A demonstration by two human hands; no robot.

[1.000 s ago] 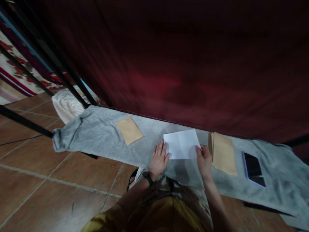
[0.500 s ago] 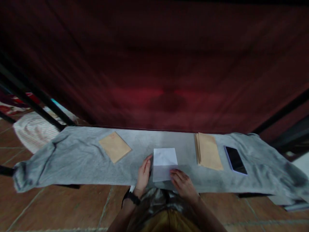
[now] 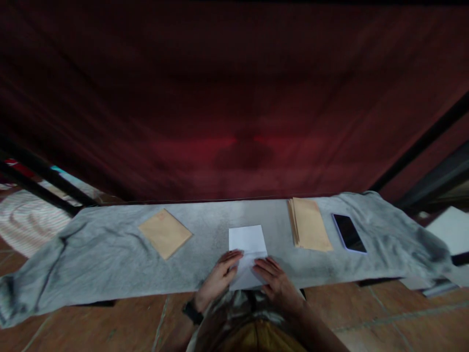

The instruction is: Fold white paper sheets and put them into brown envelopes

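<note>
A white sheet of paper (image 3: 247, 241) lies on the grey cloth (image 3: 110, 254), its near part folded up over itself. My left hand (image 3: 219, 277) rests on the near left of the fold, fingers stretched across the paper. At the near right edge of the same fold, my right hand (image 3: 275, 280) presses down with its fingers flat. A dark watch sits on my left wrist.
A single brown envelope (image 3: 164, 232) lies to the left on the cloth. A stack of brown envelopes (image 3: 309, 224) and a phone (image 3: 349, 232) lie to the right. A dark red curtain (image 3: 234, 98) hangs behind. Tiled floor is below.
The paper went from spread open to folded. My right hand moved from its right edge to the near fold, and my left hand slid onto the paper. The camera view swung right.
</note>
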